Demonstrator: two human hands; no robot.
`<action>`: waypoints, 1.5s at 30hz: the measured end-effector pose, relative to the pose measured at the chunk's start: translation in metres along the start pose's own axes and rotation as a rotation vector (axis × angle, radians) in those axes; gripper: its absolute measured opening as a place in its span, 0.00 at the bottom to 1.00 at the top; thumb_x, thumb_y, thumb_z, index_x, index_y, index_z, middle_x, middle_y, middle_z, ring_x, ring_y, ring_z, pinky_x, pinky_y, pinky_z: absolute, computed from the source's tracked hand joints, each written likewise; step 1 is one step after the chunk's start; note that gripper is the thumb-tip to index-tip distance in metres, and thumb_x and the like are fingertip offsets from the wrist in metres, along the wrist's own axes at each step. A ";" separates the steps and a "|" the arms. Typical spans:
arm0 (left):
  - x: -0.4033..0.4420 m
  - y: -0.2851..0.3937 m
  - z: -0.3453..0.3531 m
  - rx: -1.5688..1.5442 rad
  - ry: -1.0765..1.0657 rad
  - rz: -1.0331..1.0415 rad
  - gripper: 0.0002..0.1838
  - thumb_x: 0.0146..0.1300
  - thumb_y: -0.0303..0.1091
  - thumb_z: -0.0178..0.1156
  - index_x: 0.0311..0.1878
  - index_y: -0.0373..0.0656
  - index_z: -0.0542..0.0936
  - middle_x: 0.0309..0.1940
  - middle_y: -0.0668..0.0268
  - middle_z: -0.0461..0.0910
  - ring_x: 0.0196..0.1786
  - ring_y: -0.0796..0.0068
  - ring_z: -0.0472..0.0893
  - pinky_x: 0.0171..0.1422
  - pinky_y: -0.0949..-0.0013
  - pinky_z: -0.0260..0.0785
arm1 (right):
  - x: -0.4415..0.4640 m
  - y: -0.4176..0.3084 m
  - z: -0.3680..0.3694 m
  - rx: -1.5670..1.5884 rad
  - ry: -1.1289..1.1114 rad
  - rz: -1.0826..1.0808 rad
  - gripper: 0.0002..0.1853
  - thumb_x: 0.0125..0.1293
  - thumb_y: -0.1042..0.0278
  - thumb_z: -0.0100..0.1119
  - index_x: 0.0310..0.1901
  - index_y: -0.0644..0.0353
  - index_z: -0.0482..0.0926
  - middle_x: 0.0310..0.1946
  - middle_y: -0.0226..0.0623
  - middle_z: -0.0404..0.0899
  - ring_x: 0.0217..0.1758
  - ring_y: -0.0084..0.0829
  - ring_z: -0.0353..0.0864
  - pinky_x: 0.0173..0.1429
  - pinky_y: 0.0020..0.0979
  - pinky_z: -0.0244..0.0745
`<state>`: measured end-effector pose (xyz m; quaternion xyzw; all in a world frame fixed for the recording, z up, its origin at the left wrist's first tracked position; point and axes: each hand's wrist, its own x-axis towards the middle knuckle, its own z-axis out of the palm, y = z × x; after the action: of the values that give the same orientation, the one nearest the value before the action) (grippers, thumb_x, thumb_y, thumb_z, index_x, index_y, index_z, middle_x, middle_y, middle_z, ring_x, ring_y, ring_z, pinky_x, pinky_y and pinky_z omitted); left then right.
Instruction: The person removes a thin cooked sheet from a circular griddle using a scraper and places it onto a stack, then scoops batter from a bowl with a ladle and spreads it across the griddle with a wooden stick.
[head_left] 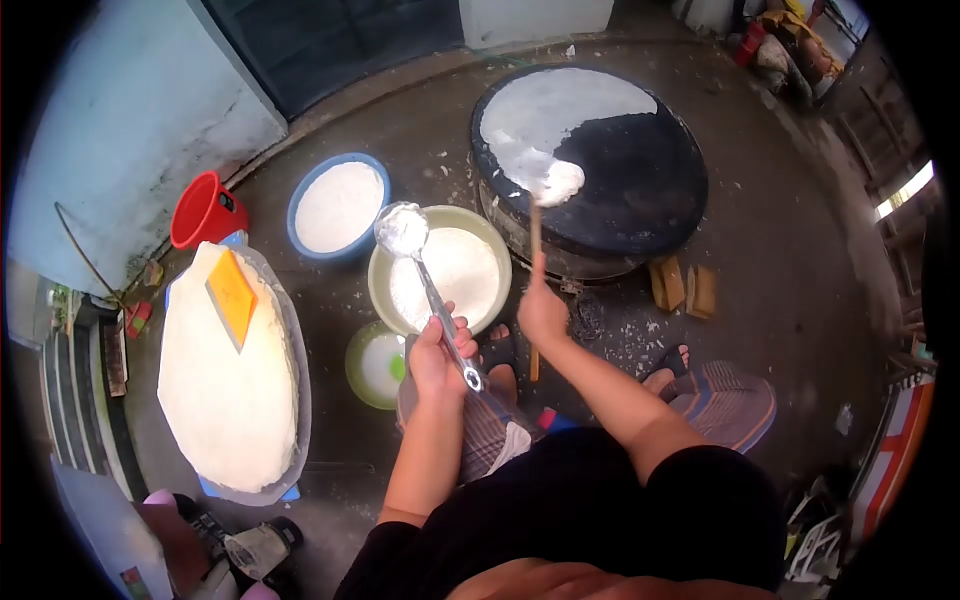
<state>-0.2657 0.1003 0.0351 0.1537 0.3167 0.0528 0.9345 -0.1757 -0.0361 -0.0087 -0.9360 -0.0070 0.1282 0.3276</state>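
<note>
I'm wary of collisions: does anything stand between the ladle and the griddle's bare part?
Yes: the wooden spreader, held in the right hand, and the batter mound at its tip lie between the ladle and the griddle's bare part.

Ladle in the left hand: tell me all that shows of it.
The ladle looks like metal, with a shiny, long handle and a round bowl coated in white paste. The left hand grips the handle near its rounded end. It slants forward, bowl foremost, in view over the rim of the pale green basin; whether it touches the basin cannot be told.
</note>
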 end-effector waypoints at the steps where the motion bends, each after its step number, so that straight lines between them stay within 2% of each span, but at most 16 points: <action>1: -0.002 -0.001 0.001 0.003 0.002 -0.001 0.16 0.66 0.36 0.37 0.49 0.36 0.65 0.28 0.58 0.68 0.22 0.74 0.64 0.22 0.74 0.59 | 0.013 0.009 0.010 0.003 -0.002 0.003 0.41 0.53 0.73 0.45 0.66 0.58 0.34 0.30 0.54 0.76 0.29 0.50 0.77 0.34 0.45 0.70; 3: -0.003 -0.001 0.005 0.026 -0.008 -0.006 0.16 0.66 0.36 0.36 0.49 0.35 0.65 0.28 0.58 0.68 0.22 0.74 0.64 0.22 0.74 0.59 | 0.047 0.025 0.034 -0.244 0.181 -0.129 0.41 0.54 0.73 0.45 0.66 0.59 0.34 0.29 0.54 0.76 0.29 0.50 0.77 0.34 0.44 0.71; 5: -0.001 -0.001 -0.001 0.029 -0.019 -0.012 0.16 0.67 0.36 0.36 0.49 0.35 0.65 0.28 0.58 0.68 0.22 0.74 0.64 0.22 0.73 0.59 | 0.048 0.042 0.015 -0.190 0.245 -0.062 0.40 0.54 0.74 0.44 0.66 0.58 0.34 0.28 0.51 0.76 0.29 0.49 0.77 0.33 0.43 0.72; 7: 0.003 -0.005 -0.003 0.013 -0.045 -0.032 0.16 0.67 0.36 0.36 0.49 0.34 0.65 0.28 0.57 0.68 0.22 0.74 0.64 0.22 0.73 0.59 | 0.025 0.045 -0.013 -0.196 0.110 0.042 0.40 0.54 0.74 0.44 0.66 0.60 0.34 0.28 0.52 0.76 0.29 0.48 0.78 0.33 0.43 0.72; 11: 0.005 -0.007 0.000 0.039 -0.018 -0.004 0.16 0.67 0.35 0.36 0.49 0.34 0.65 0.27 0.57 0.67 0.22 0.74 0.64 0.22 0.74 0.58 | 0.011 0.054 0.002 -0.135 0.143 0.008 0.40 0.55 0.74 0.45 0.66 0.59 0.34 0.29 0.52 0.75 0.31 0.48 0.78 0.34 0.43 0.72; 13: 0.004 -0.007 0.004 0.049 -0.050 -0.011 0.15 0.66 0.35 0.37 0.49 0.34 0.65 0.27 0.58 0.67 0.22 0.74 0.64 0.22 0.74 0.58 | 0.036 0.061 0.019 -0.407 0.178 -0.197 0.40 0.55 0.74 0.45 0.66 0.58 0.34 0.31 0.52 0.75 0.32 0.48 0.78 0.34 0.43 0.72; 15: 0.001 -0.007 0.005 0.084 -0.031 -0.005 0.15 0.67 0.35 0.36 0.49 0.34 0.65 0.27 0.58 0.67 0.22 0.74 0.64 0.21 0.74 0.58 | 0.041 0.066 -0.003 -0.345 0.176 -0.010 0.42 0.53 0.75 0.46 0.66 0.59 0.33 0.31 0.51 0.75 0.31 0.48 0.78 0.34 0.42 0.73; 21: 0.006 -0.011 0.007 0.141 0.006 0.018 0.16 0.67 0.36 0.36 0.49 0.35 0.65 0.27 0.59 0.68 0.21 0.75 0.64 0.21 0.74 0.57 | 0.006 0.083 -0.018 -0.231 0.205 -0.002 0.42 0.54 0.76 0.45 0.66 0.57 0.34 0.33 0.52 0.75 0.33 0.48 0.78 0.36 0.42 0.73; 23: 0.005 -0.012 0.009 0.116 -0.009 0.013 0.16 0.67 0.36 0.35 0.48 0.35 0.65 0.27 0.59 0.68 0.21 0.76 0.63 0.21 0.75 0.57 | 0.010 0.083 -0.007 -0.421 0.139 -0.198 0.41 0.54 0.77 0.44 0.66 0.57 0.34 0.35 0.52 0.74 0.33 0.48 0.78 0.37 0.42 0.72; 29: 0.007 -0.016 0.010 0.159 0.005 0.007 0.16 0.68 0.36 0.34 0.47 0.35 0.66 0.27 0.60 0.68 0.21 0.76 0.63 0.22 0.75 0.57 | 0.003 0.111 -0.055 -0.295 0.184 0.022 0.41 0.53 0.77 0.45 0.67 0.56 0.35 0.31 0.50 0.74 0.29 0.46 0.76 0.31 0.42 0.71; 35: 0.008 -0.021 0.017 0.136 -0.023 -0.015 0.16 0.68 0.36 0.35 0.48 0.34 0.65 0.27 0.60 0.67 0.22 0.76 0.63 0.22 0.76 0.56 | 0.009 0.124 -0.050 -0.469 0.106 -0.125 0.37 0.57 0.77 0.39 0.67 0.52 0.36 0.34 0.51 0.74 0.30 0.47 0.78 0.34 0.42 0.73; 39: 0.009 -0.027 0.020 0.152 0.000 -0.020 0.16 0.68 0.36 0.35 0.48 0.34 0.65 0.27 0.60 0.67 0.22 0.76 0.63 0.22 0.76 0.57 | 0.024 0.173 -0.090 -0.363 0.256 -0.010 0.37 0.57 0.74 0.45 0.67 0.46 0.42 0.28 0.49 0.75 0.28 0.44 0.78 0.31 0.43 0.71; 40: 0.009 -0.027 0.019 0.147 0.008 -0.015 0.16 0.68 0.36 0.35 0.48 0.34 0.65 0.27 0.60 0.67 0.22 0.76 0.63 0.22 0.76 0.57 | 0.024 0.171 -0.097 -0.229 0.304 0.094 0.32 0.58 0.72 0.47 0.65 0.44 0.53 0.26 0.49 0.76 0.27 0.43 0.78 0.30 0.42 0.70; 41: 0.011 -0.027 0.020 0.144 0.017 -0.011 0.16 0.68 0.36 0.35 0.48 0.34 0.65 0.27 0.60 0.67 0.22 0.76 0.63 0.22 0.76 0.57 | 0.025 0.170 -0.096 -0.229 0.306 0.098 0.32 0.58 0.72 0.47 0.65 0.44 0.53 0.26 0.49 0.76 0.27 0.43 0.78 0.30 0.42 0.70; 43: 0.011 -0.030 0.023 0.157 0.007 -0.004 0.16 0.68 0.37 0.35 0.47 0.33 0.65 0.27 0.60 0.67 0.22 0.76 0.63 0.22 0.76 0.56 | 0.027 0.167 -0.087 0.738 0.170 0.223 0.25 0.58 0.69 0.48 0.60 0.41 0.64 0.29 0.47 0.77 0.28 0.44 0.77 0.33 0.42 0.70; 45: 0.011 -0.030 0.025 0.169 0.028 0.002 0.16 0.68 0.37 0.35 0.47 0.33 0.65 0.27 0.60 0.67 0.22 0.76 0.63 0.22 0.76 0.56 | 0.003 0.163 -0.067 0.008 0.391 -0.166 0.26 0.54 0.67 0.51 0.57 0.35 0.68 0.27 0.36 0.77 0.25 0.41 0.76 0.34 0.39 0.71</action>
<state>-0.2412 0.0673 0.0379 0.2316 0.3330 0.0290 0.9136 -0.1678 -0.2043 -0.0592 -0.9381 -0.0200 -0.0831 0.3358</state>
